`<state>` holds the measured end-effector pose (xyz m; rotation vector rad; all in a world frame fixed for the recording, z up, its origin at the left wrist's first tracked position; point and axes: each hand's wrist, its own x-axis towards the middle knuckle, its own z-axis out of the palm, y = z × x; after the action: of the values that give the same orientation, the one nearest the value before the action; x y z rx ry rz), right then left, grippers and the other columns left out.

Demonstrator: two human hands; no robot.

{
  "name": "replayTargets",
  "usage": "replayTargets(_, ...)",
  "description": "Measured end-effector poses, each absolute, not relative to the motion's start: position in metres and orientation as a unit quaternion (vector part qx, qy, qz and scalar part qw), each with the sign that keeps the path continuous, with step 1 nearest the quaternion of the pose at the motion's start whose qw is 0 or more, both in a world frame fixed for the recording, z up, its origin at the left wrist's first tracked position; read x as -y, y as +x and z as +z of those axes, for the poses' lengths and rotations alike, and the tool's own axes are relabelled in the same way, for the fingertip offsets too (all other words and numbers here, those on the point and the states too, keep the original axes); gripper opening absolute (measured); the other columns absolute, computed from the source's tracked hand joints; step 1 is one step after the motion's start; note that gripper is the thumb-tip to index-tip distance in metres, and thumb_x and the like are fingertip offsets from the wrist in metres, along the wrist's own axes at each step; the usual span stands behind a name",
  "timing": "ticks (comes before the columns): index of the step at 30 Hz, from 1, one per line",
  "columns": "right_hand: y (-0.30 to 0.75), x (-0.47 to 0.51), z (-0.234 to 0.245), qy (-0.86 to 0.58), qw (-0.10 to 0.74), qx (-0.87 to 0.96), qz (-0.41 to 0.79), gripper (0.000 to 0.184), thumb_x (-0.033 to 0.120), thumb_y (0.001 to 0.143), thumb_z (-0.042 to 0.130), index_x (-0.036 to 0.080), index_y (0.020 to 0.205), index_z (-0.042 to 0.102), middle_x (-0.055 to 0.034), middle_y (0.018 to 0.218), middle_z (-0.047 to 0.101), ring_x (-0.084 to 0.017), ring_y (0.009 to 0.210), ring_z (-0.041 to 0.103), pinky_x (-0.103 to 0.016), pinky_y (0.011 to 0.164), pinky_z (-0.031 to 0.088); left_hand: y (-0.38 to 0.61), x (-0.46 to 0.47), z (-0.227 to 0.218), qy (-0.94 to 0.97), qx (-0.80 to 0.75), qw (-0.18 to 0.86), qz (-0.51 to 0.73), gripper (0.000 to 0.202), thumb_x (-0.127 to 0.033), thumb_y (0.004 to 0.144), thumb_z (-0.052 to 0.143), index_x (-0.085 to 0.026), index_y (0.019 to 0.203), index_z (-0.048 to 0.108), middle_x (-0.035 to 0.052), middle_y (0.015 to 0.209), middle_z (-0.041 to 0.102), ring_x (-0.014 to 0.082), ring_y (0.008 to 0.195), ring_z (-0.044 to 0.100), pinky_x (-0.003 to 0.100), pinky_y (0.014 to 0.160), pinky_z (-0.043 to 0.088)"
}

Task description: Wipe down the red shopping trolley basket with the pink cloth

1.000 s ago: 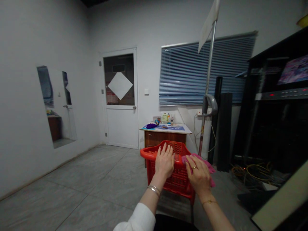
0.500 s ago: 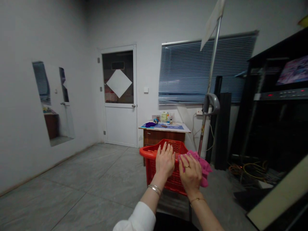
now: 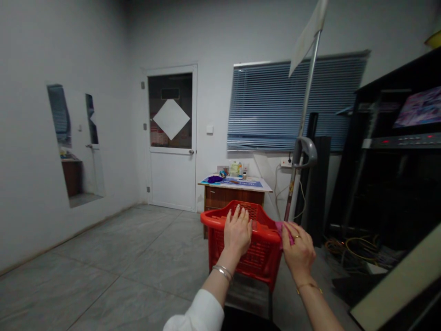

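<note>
A red plastic basket with slotted walls and a thick rim stands in front of me. My left hand rests across its near rim, fingers stretched out and slightly apart, with the thumb along the rim to the right. At the basket's right corner, my right hand is closed over a pink cloth pressed against the rim. Most of the cloth is hidden beneath that hand. The dark surface or stand below the basket is only partly visible.
Behind the basket is a small desk carrying a purple cloth and several bottles. To its right stands a metal pole with a grey handle. A black rack with equipment and loose cables is at right. A white door is behind.
My right hand has moved right along the rim with the pink cloth, from beside my left hand to the basket's corner. My left hand stays nearly in place.
</note>
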<state>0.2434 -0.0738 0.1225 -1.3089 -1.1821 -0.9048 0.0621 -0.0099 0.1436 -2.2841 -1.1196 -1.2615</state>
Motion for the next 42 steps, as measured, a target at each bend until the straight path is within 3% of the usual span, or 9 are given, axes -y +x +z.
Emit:
replayTargets(9,0.174,0.065,0.111,-0.505,0.490,0.542,-0.460,0.028,0.021,0.086,0.062,0.021,0.114,0.066,-0.0052,0.113,0.069,-0.020,0.111,0.058,-0.039,0.101,0.042,0.058,0.006,0.141,-0.795,0.402,0.177,-0.419,0.040,-0.028,0.100,0.035,-0.017,0.132,0.056,0.0059,0.141,0.054,0.0229,0.141,0.034,0.048,0.115,0.030)
replayTargets(14,0.216,0.071,0.115,-0.479,0.482,0.582,-0.446,0.027,0.024,0.086,0.063,0.022,0.113,0.067,-0.0047,0.111,0.069,-0.019,0.107,0.060,-0.036,0.099,0.044,0.055,0.004,0.141,-0.799,0.389,0.193,-0.416,0.038,-0.028,0.100,0.037,-0.020,0.132,0.056,0.0046,0.140,0.055,0.0230,0.140,0.035,0.048,0.114,0.031)
replayTargets(22,0.239,0.073,0.120,-0.527,0.545,0.492,-0.429,0.022,0.028,0.089,0.059,0.016,0.105,0.069,-0.0079,0.103,0.070,-0.019,0.099,0.060,-0.034,0.092,0.047,0.063,0.012,0.143,-0.792,0.388,0.172,-0.439,0.036,-0.030,0.099,0.040,-0.026,0.131,0.057,0.0016,0.139,0.056,0.0229,0.139,0.037,0.049,0.113,0.032)
replayTargets(29,0.185,0.065,0.116,-0.517,0.481,0.548,-0.449,0.022,0.024,0.088,0.060,0.021,0.107,0.069,-0.0058,0.108,0.070,-0.020,0.106,0.059,-0.037,0.097,0.042,0.060,0.014,0.144,-0.789,0.395,0.170,-0.439,0.037,-0.029,0.100,0.039,-0.027,0.133,0.054,0.0014,0.137,0.058,0.0237,0.138,0.039,0.048,0.111,0.034)
replayTargets(34,0.208,0.070,0.119,-0.510,0.458,0.572,-0.451,0.025,0.028,0.088,0.060,0.023,0.111,0.068,-0.0041,0.110,0.070,-0.018,0.103,0.060,-0.033,0.094,0.042,0.053,0.010,0.144,-0.796,0.387,0.164,-0.435,0.043,-0.028,0.099,0.040,-0.026,0.142,0.044,0.0008,0.139,0.056,0.0234,0.139,0.037,0.046,0.113,0.033)
replayTargets(38,0.236,0.076,0.121,-0.526,0.491,0.540,-0.436,0.025,0.031,0.090,0.058,0.021,0.109,0.069,-0.0054,0.106,0.070,-0.017,0.100,0.060,-0.031,0.093,0.044,0.055,0.010,0.144,-0.795,0.388,0.162,-0.438,0.048,-0.029,0.099,0.041,-0.026,0.147,0.036,0.0008,0.144,0.051,0.0225,0.140,0.036,0.045,0.113,0.033)
replayTargets(42,0.236,0.075,0.120,-0.548,0.524,0.486,-0.435,0.024,0.031,0.090,0.056,0.018,0.106,0.070,-0.0077,0.104,0.069,-0.019,0.099,0.059,-0.032,0.093,0.045,0.061,0.013,0.143,-0.794,0.386,0.161,-0.442,0.047,-0.033,0.100,0.039,-0.026,0.146,0.037,0.0018,0.143,0.052,0.0227,0.140,0.036,0.047,0.113,0.033)
